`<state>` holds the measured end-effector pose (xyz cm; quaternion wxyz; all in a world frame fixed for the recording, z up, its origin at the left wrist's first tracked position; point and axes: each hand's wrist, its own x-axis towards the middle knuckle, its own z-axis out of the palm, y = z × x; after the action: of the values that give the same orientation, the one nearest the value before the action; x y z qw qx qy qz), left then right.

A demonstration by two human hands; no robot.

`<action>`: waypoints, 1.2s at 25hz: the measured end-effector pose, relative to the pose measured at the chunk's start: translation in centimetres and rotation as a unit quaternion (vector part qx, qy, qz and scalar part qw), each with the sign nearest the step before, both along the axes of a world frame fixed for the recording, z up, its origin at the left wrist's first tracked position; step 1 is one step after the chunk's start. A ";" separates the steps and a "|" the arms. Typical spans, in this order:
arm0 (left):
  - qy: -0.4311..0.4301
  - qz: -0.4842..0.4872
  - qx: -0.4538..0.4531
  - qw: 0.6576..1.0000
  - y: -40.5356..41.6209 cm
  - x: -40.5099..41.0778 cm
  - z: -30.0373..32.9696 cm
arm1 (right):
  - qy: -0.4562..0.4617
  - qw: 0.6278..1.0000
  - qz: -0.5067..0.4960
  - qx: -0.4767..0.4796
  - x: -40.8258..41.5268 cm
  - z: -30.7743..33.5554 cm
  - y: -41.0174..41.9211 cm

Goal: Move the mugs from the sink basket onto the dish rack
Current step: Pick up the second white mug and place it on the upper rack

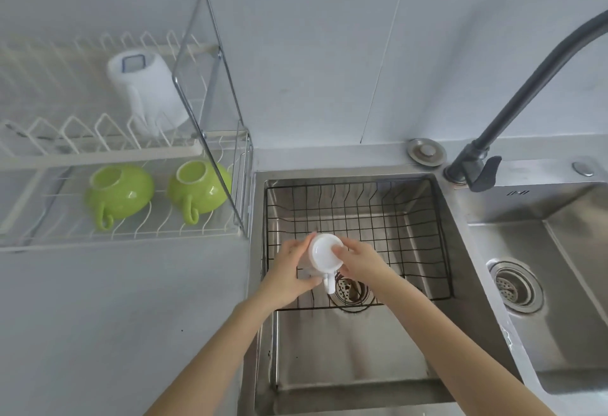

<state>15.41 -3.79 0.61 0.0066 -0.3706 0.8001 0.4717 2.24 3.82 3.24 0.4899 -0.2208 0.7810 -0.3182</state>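
Observation:
A white mug [324,253] is held upside down over the left side of the black wire sink basket [411,218], its handle pointing toward me. My left hand [288,272] wraps its left side and my right hand [357,259] grips its right side. On the white dish rack [98,155] at the left, two green mugs [120,195] [199,187] rest upside down on the lower tier. A white mug with a blue square [148,93] stands upside down on the upper tier. No other mug shows in the basket.
A chrome wire frame [210,103] rises at the rack's right end, between rack and sink. A dark faucet [513,113] arches at the right. A second sink bowl with a drain [516,287] lies at the right. Grey counter [115,317] lies left of the sink.

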 end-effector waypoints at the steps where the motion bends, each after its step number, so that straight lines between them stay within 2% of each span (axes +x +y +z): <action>1: 0.011 0.003 -0.030 0.999 0.1 0.1 0.5 | -0.012 1.000 -0.007 -0.014 0.4 0.9 0.3; 4: 0.067 0.022 -0.071 0.995 0.8 0.7 2.0 | 0.003 0.999 -0.009 -0.034 1.5 3.6 1.2; 10: 0.156 0.024 -0.071 0.985 1.8 2.9 4.8 | 0.016 0.999 -0.002 -0.052 2.4 7.5 2.9; 12: 0.169 0.017 -0.064 0.983 1.8 3.8 5.6 | 0.022 0.998 0.015 -0.064 3.1 8.3 3.6; 17: 0.204 0.010 -0.055 0.977 1.3 6.1 7.9 | 0.192 0.968 0.126 -0.106 5.0 9.6 4.4; 19: 0.205 0.008 -0.060 0.977 0.7 6.9 9.2 | 0.225 0.955 0.138 -0.137 5.9 10.6 4.2; 30: 0.239 0.005 -0.091 0.967 -4.3 14.1 17.7 | 0.255 0.918 0.137 -0.270 11.6 17.0 -0.6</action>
<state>29.48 -8.06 18.36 -0.2213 -0.2503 0.8158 0.4721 13.82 3.24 20.21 0.2345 -0.5234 0.7261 -0.3791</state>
